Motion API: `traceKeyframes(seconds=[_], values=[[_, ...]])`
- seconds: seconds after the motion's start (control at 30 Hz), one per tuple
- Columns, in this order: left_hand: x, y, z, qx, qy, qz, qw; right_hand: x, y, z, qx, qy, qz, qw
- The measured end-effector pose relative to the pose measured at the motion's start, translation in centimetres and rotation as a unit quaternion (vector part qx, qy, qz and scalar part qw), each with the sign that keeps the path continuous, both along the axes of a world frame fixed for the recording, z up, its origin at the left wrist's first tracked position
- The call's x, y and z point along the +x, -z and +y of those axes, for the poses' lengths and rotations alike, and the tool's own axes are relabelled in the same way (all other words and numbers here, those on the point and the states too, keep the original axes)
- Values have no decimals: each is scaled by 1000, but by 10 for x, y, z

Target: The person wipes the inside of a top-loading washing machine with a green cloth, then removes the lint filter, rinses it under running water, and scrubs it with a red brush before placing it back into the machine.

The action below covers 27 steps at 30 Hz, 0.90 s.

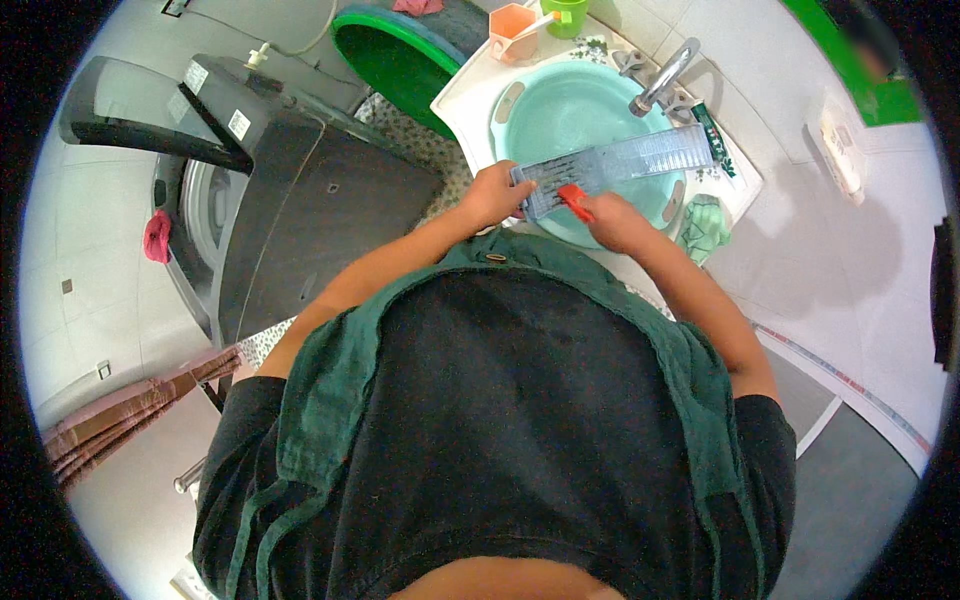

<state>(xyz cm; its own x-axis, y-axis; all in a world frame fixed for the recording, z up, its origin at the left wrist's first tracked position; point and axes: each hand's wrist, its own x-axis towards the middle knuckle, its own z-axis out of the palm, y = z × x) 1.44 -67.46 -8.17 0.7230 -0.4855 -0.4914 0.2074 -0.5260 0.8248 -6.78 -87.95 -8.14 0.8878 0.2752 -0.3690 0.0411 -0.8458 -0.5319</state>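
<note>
A long, clear plastic tray (637, 155) with a ribbed surface lies slantwise over a light turquoise basin (570, 97). My left hand (495, 195) grips the tray's left end, thumb on top. In my right hand (621, 223) is a small red brush (576, 202), held against the tray near that same end. Its bristles are hidden from this angle. The tray's far right end reaches past the basin's rim, below the chrome faucet (671, 71). The basin sits in a white washbasin counter (469, 105).
A toothpaste tube (709, 129) lies right of the faucet, and a green cloth (703, 227) hangs at the counter's edge. Behind are an orange cup (514, 34) and a green mug (568, 16). Leftward stand a green tub (397, 71) and a washing machine (330, 187), lid raised.
</note>
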Motion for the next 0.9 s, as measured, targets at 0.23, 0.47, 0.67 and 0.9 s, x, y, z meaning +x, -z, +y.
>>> traceKeyframes(seconds=[0.23,0.47,0.67,0.9], values=[[6,-5,-4,14,9,-13,1000,11,-8,-13,-29,-8,32,999],[4,12,-3,-10,0,-12,1000,-4,-9,-3,-27,-13,-11,999],[4,-4,-5,41,21,-27,999,-9,-17,10,-60,-47,-1,997],[6,10,-5,-2,23,-29,999,-6,-6,-9,-15,-60,-21,998]])
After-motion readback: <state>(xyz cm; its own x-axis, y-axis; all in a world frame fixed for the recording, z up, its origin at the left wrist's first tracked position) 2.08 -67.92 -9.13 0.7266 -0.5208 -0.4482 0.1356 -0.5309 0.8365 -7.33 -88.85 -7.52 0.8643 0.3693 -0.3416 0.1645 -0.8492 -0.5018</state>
